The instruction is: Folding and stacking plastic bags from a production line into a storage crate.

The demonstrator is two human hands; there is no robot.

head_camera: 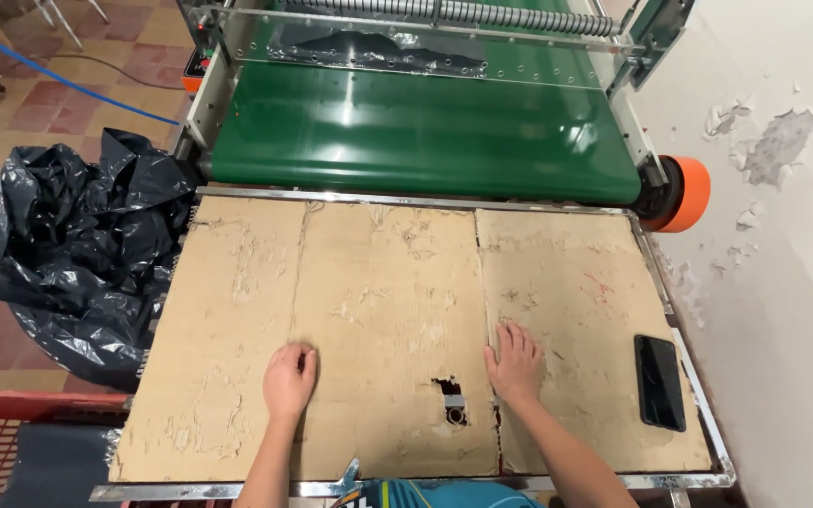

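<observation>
Green conveyor belt (425,132) behind, worn cardboard sheet (388,310) covering worktop (698,376), black plastic bag (77,254) left, red crate (11,442) lower-left, left hand (290,376) loosely curled and right hand (515,362) flat, fingers apart, both resting on cardboard gripping nothing, black phone (660,382) right, small hole (452,400) between hands, maybe metal fitting inside.

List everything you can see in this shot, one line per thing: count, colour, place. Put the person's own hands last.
cardboard sheet: one, tan, worn and torn, covering the metal table
hole: one, dark, in the cardboard between the hands
phone: one, black, face up at the cardboard's right edge
conveyor belt: one, green, behind the table
roller cap: one, orange, at the belt's right end
plastic bag: one, black, crumpled, on the floor at left
crate: one, red, bottom left
wall: one, white, paint peeling, right
left hand: one, loosely curled, resting on the cardboard
right hand: one, flat on the cardboard, fingers spread
</observation>
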